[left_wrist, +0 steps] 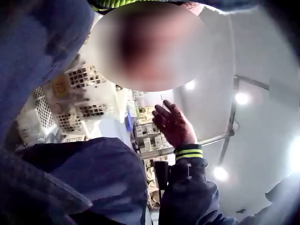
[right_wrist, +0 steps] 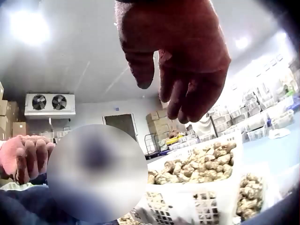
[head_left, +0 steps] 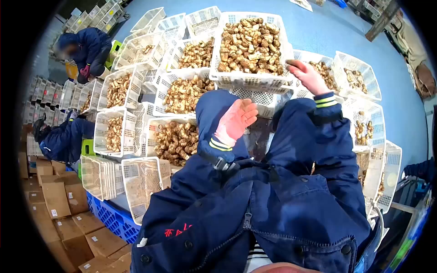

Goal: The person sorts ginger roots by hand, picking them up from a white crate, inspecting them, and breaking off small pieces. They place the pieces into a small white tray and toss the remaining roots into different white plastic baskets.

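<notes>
My left hand (head_left: 236, 122) is held over my lap with its palm turned up and its fingers extended, holding nothing. Beyond it stands a white plastic crate (head_left: 255, 81) heaped with brown-and-cream mushrooms (head_left: 250, 45). By that crate's right side my right hand (head_left: 312, 77) hovers, fingers loosely bent and nothing in them. In the right wrist view, the right hand (right_wrist: 183, 56) hangs above the crate (right_wrist: 187, 199) and its mushrooms (right_wrist: 197, 164), with a gap between thumb and fingers. A blurred patch hides most of the left hand in the left wrist view.
More white crates with mushrooms surround my knees, such as one crate (head_left: 157, 95) at left and another (head_left: 375, 86) at right. Stacked crates (head_left: 98, 177) rest on a blue pallet (head_left: 114, 218). Cardboard boxes (head_left: 57, 195) fill the lower left. Another person (head_left: 91, 45) sits at upper left.
</notes>
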